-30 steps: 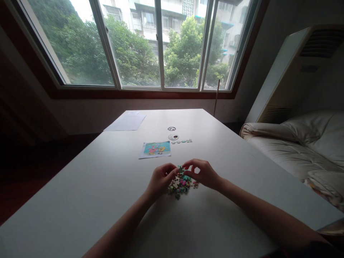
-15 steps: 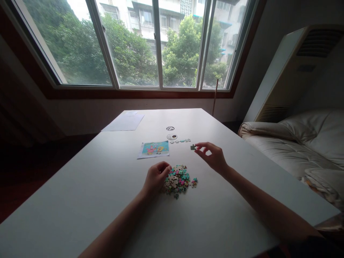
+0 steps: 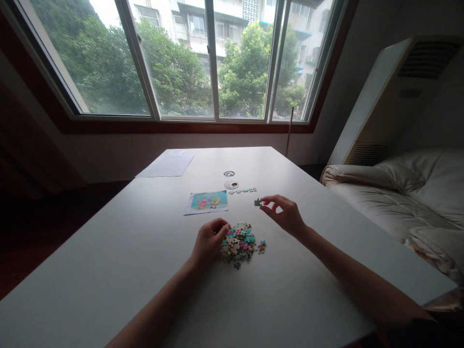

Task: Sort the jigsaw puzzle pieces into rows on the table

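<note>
A small heap of coloured jigsaw pieces (image 3: 242, 243) lies on the white table (image 3: 145, 251). My left hand (image 3: 209, 240) rests curled at the heap's left edge, fingertips touching the pieces. My right hand (image 3: 284, 214) is raised beyond the heap, pinching a single dark green piece (image 3: 257, 202) between thumb and forefinger. A short row of joined pieces (image 3: 243, 191) lies farther back, next to a colourful reference picture (image 3: 206, 201).
Two small round objects (image 3: 230, 184) (image 3: 228, 173) sit behind the row. A white sheet of paper (image 3: 165, 166) lies at the far left corner. A wide window runs along the back wall. A pale sofa (image 3: 409, 193) stands to the right.
My right hand lifted one piece out of the heap and carried it away toward the far row, then drew it slightly back. My left hand stayed at the heap.
</note>
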Demonstrator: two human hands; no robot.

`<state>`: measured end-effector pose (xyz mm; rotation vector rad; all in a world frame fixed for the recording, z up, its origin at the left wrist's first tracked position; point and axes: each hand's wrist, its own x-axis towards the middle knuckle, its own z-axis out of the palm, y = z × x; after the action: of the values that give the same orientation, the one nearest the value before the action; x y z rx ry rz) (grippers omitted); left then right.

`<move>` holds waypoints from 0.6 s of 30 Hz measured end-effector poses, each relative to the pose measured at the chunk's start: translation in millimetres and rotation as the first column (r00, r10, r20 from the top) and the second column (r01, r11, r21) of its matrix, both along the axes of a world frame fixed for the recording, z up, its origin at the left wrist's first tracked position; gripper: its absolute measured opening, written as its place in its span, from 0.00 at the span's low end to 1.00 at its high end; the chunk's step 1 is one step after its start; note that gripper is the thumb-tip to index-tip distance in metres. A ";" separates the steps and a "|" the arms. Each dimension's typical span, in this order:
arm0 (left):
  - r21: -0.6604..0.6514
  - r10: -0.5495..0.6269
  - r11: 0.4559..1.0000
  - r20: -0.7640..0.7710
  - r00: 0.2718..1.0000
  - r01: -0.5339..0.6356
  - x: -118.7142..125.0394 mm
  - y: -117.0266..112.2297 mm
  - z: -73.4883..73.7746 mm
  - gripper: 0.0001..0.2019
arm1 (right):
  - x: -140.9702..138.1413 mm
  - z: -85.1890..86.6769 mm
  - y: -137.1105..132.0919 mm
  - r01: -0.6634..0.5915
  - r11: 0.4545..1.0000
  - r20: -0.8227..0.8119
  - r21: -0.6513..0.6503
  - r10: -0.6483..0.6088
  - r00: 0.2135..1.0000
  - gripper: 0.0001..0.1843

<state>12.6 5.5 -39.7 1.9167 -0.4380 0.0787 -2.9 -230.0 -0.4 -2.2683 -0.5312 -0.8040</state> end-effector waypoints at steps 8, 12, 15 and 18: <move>-0.003 0.002 1.000 0.001 1.000 -0.002 0.3 0.5 0.3 0.11 | 0.2 1.0 -0.6 -0.023 1.000 0.018 -0.009 0.023 1.000 0.11; -0.005 0.001 1.000 0.006 1.000 -0.001 0.6 0.8 0.4 0.11 | 1.0 0.5 -1.0 -0.035 0.998 0.016 -0.043 0.036 0.999 0.11; -0.007 0.003 1.000 0.010 1.000 -0.003 0.8 0.9 -0.2 0.11 | 1.6 -0.4 -1.3 -0.032 0.998 0.020 -0.063 0.033 0.999 0.11; -0.008 0.008 1.000 0.012 1.000 -0.008 0.8 0.9 -0.6 0.11 | 1.7 -0.4 -1.1 -0.032 0.997 0.037 -0.069 0.035 0.999 0.11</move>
<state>13.4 6.4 -40.3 1.9113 -0.4382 0.0972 -1.3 -231.1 -0.8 -2.3041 -0.6215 -0.8260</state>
